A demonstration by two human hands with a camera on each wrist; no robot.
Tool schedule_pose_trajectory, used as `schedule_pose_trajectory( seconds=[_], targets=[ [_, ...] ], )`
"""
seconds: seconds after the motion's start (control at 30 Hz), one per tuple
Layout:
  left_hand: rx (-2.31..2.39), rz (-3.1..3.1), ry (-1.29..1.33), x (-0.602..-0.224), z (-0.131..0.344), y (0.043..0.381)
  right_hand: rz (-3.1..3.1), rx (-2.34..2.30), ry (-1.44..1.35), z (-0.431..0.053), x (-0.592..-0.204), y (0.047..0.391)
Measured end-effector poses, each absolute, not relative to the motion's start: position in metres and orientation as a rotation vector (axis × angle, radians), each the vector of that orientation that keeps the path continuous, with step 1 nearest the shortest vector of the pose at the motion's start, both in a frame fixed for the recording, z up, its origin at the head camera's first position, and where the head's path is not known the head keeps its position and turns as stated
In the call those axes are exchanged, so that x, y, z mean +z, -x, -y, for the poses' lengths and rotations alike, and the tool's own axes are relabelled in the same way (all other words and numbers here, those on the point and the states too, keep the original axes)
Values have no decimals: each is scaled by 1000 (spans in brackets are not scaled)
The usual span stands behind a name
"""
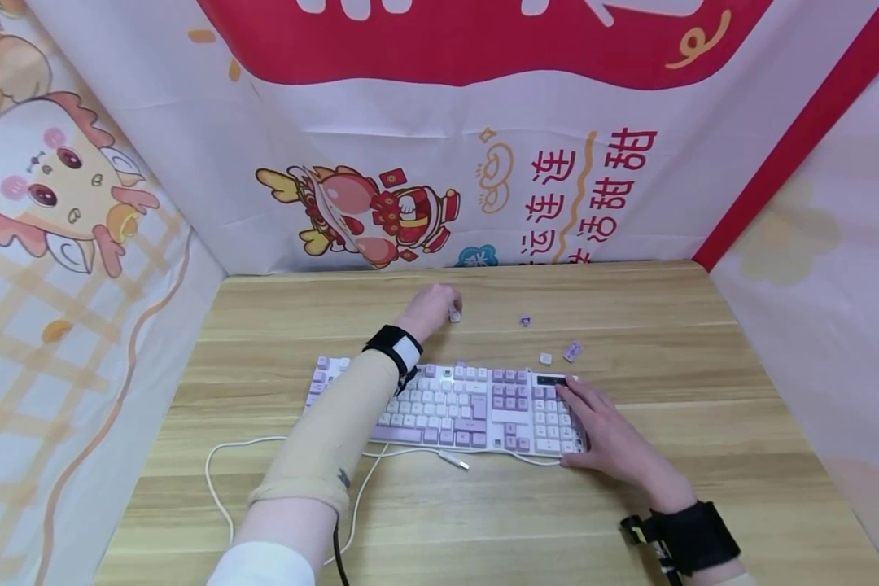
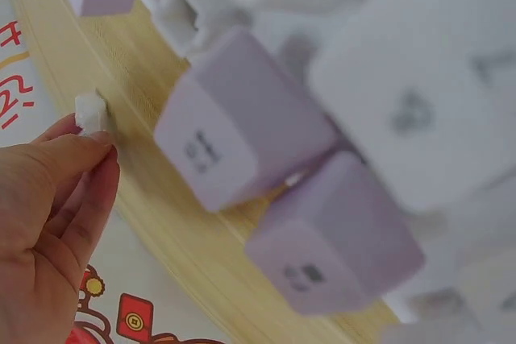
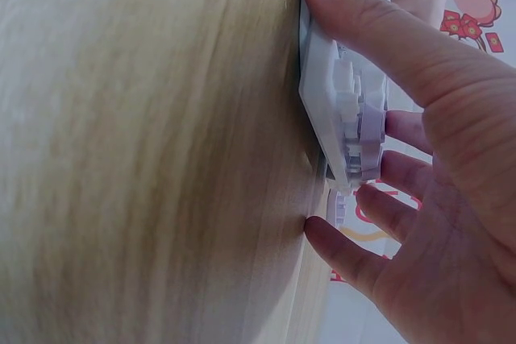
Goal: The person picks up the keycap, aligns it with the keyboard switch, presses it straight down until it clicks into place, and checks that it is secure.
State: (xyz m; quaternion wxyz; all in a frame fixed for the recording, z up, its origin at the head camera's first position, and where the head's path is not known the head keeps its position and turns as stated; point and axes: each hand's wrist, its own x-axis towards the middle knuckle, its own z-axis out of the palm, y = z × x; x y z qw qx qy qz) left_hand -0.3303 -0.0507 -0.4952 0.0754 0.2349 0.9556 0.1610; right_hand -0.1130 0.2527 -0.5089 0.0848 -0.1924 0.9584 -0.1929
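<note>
Behind the keyboard, my left hand [image 1: 430,309] pinches a small white keycap [image 2: 91,110] between thumb and fingertips, low over the tabletop. The white and lilac keyboard [image 1: 509,417] lies crosswise on the table; dark gaps in its top row show spots without caps. My left forearm covers part of its left side. At the keyboard's right end, my right hand [image 1: 615,431] holds it, thumb at the front edge and fingers reaching over the number keys to the rear corner. In the right wrist view, the thumb [image 3: 379,30] lies along the keyboard's edge.
Loose behind the keyboard lie a small purple keycap [image 1: 525,320], a white keycap [image 1: 545,359] and a longer purple keycap [image 1: 572,352]. A white cable with a USB plug [image 1: 454,461] runs along the front. Printed cloth walls [image 1: 264,228] bound the wooden table.
</note>
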Motion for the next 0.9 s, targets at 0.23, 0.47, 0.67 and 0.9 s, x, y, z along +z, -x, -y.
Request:
schedule_pose_trajectory(
  seconds=[0.23, 0.47, 0.67, 0.9],
  targets=[
    [531, -2868, -621, -495, 59, 331, -2853, -576, 575, -251, -508, 113],
    [659, -2857, -565, -487, 63, 327, -2854, -576, 583, -251, -507, 112],
    [777, -2827, -575, -483, 65, 324, -2867, -578, 606, -251, -507, 111],
    [902, -2731, -616, -478, 69, 320, -2860, -571, 601, -251, -507, 111]
  ],
)
